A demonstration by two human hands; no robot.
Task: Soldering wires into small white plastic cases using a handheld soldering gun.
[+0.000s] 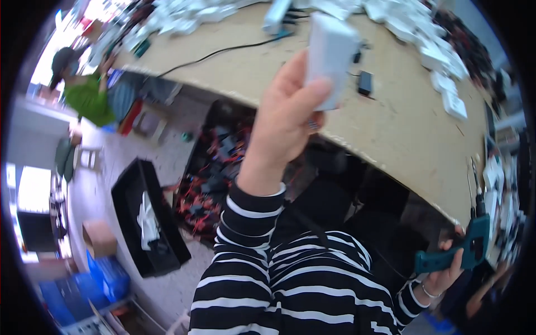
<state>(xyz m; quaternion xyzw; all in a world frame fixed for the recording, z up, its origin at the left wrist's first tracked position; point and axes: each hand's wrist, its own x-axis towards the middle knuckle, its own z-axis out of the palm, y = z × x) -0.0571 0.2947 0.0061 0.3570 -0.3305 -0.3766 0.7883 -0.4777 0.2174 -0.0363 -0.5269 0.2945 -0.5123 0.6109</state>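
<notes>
My left hand is raised over the table's near edge, fingers and thumb closed around a white rectangular plastic case, slightly blurred. At the lower right, my right hand grips the handle of a teal pistol-shaped tool. It looks like a soldering gun, with thin metal rods pointing away from me near the table's right edge. Beyond the left hand, a small black box-shaped part lies on the tabletop.
White cases heap along the table's far side, near a black cable. Below, a bin holds dark parts with red wires; beside it stands a black crate. A person in green sits at the far left.
</notes>
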